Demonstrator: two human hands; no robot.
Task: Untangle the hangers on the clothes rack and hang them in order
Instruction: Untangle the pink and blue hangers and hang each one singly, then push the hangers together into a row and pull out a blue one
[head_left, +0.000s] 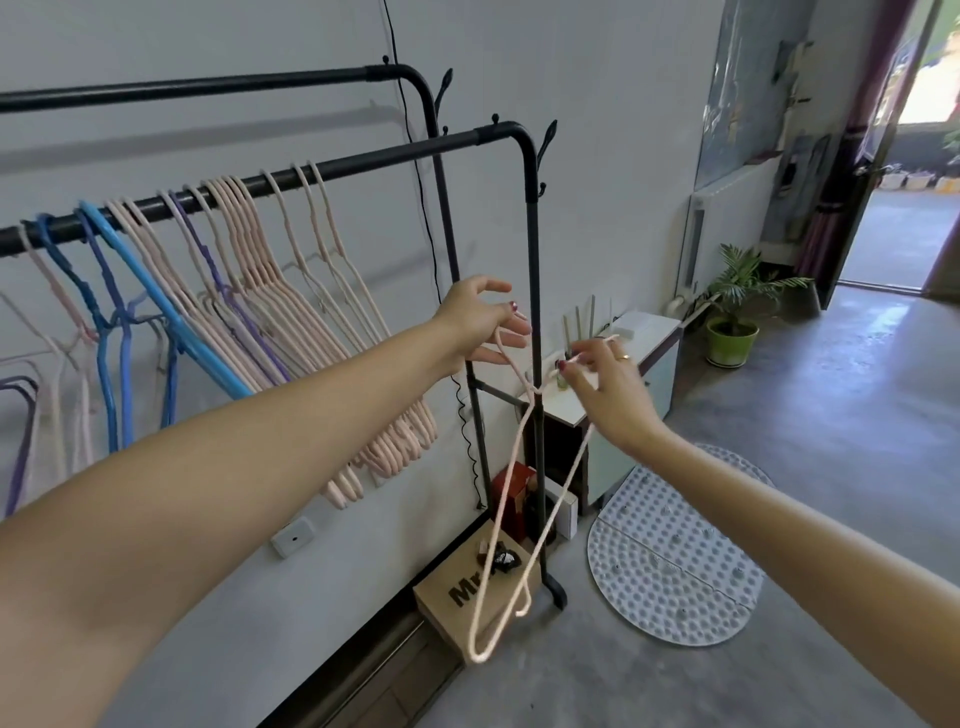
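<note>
**One pale hanger held free of the rack, ready for rehanging**

The black clothes rack is seen standing against the wall, with a second rail behind it. Along the front rail a row of hangers is carried: blue and purple ones bunched at the left, a tight pack of pink ones in the middle, a few pale ones spaced toward the right. The left group is seen crossing and overlapping, so that end is judged to be tangled yet, while the bare stretch of rail at the right appears to have been left as room for sorted hangers.

On the floor by the rack foot a cardboard box and a dotted mat are seen.

A single pale pink hanger is held out in front of the rack's right post, clear of the row, its body dangling toward the floor. Its hook end is pinched by the thumb and fingers of the left hand, probably so the hook can be steered onto the rail. One shoulder is pinched by the fingertips of the right hand, apparently to steady it and stop it swinging
</note>
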